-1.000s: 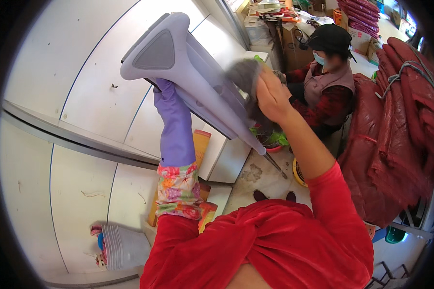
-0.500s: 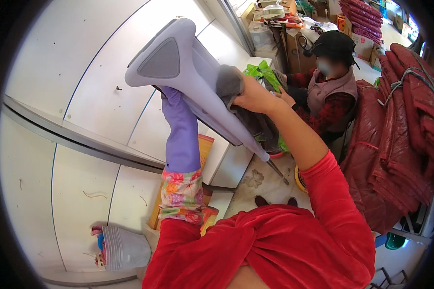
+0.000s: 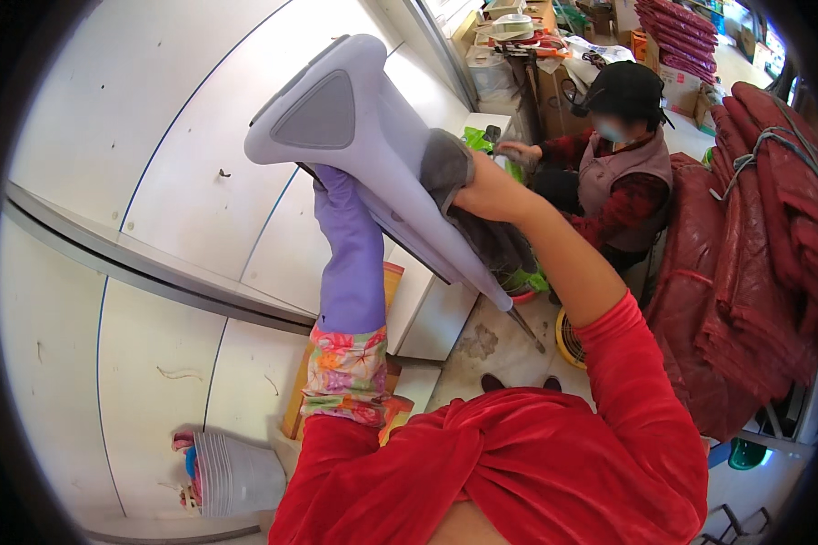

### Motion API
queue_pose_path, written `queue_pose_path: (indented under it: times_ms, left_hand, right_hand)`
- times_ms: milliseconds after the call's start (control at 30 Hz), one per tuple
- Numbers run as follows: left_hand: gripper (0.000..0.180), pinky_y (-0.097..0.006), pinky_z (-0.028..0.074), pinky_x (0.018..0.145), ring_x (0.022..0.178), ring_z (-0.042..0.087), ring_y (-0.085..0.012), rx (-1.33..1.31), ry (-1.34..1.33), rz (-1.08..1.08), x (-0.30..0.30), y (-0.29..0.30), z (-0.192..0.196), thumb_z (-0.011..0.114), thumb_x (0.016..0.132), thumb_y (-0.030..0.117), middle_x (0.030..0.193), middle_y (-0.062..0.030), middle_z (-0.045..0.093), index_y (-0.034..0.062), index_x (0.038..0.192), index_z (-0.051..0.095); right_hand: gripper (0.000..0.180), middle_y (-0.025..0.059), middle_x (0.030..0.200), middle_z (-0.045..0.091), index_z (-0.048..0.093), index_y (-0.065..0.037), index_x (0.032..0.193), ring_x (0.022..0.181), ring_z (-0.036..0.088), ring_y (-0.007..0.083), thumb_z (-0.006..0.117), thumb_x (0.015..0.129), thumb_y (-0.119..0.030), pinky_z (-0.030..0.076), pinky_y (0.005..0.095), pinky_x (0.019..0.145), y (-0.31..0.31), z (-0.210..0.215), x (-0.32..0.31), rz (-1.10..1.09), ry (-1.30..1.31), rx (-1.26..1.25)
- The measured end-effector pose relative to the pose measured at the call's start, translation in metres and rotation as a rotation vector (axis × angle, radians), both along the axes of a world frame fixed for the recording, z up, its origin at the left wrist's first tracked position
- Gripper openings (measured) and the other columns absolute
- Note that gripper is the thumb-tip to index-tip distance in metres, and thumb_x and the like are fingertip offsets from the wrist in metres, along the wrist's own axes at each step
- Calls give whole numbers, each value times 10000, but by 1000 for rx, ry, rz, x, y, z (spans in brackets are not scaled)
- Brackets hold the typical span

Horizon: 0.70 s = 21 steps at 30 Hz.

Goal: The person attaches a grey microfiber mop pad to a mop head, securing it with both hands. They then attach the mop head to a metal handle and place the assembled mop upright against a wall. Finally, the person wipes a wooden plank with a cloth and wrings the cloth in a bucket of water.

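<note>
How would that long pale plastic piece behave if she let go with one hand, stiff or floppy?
Probably stiff: the long pale plastic piece stays straight though held only mid-length by the left hand and right hand. Being long, it may tip. Weight unclear.

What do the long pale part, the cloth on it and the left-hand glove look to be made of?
Long pale part: likely moulded plastic, smooth lilac-grey with a soft sheen and rounded edges, though painted metal can't be ruled out. Cloth under the right hand: dark grey fabric, matte and creased, folding over the part's edge. Glove on the left hand: looks like rubber, smooth purple, with a floral fabric cuff.
</note>
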<state>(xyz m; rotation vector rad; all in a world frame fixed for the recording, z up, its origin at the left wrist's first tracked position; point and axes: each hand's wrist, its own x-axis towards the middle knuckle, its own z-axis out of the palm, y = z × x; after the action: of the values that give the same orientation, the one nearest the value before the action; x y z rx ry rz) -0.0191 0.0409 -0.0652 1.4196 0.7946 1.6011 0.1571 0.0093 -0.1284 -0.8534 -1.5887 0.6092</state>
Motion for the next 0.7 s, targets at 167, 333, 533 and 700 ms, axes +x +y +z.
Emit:
queue_pose_path:
  times_ms: [167, 333, 533, 700]
  left_hand:
    - [820, -325, 475, 919, 1061, 578, -221, -25, 22, -29, 3, 2, 1, 554, 814, 676, 1159, -121, 581, -15, 1247, 467]
    - [787, -324, 477, 910, 1046, 580, -218, -41, 13, -13, 5, -9, 11, 593, 826, 620, 1175, -120, 575, -11, 1275, 455]
    - [631, -326, 479, 890, 1062, 572, -224, -6, 4, -47, 9, -6, 7, 566, 927, 462, 1222, -130, 554, -18, 1315, 435]
    - [602, -315, 466, 903, 1085, 552, -216, 61, 189, -114, 30, -26, 20, 560, 949, 383, 1271, -135, 529, -4, 1375, 380]
  right_hand:
    - [368, 140, 1086, 613, 524, 22, 1161, 1020, 572, 229, 610, 815, -72, 440, 317, 913, 12, -28, 3, -23, -26, 177]
    - [273, 44, 1118, 610, 582, -22, 1148, 1012, 579, 172, 492, 894, 24, 467, 319, 903, 9, -64, 16, 84, 1003, -136]
    - [399, 58, 1214, 539, 499, 4, 1238, 1064, 532, 163, 583, 848, -1, 436, 295, 922, -54, -33, -45, -376, 525, 141]
    - [582, 217, 1236, 518, 492, 85, 1254, 1238, 430, 375, 608, 698, -45, 343, 494, 1027, -32, -41, -87, -891, -318, 587]
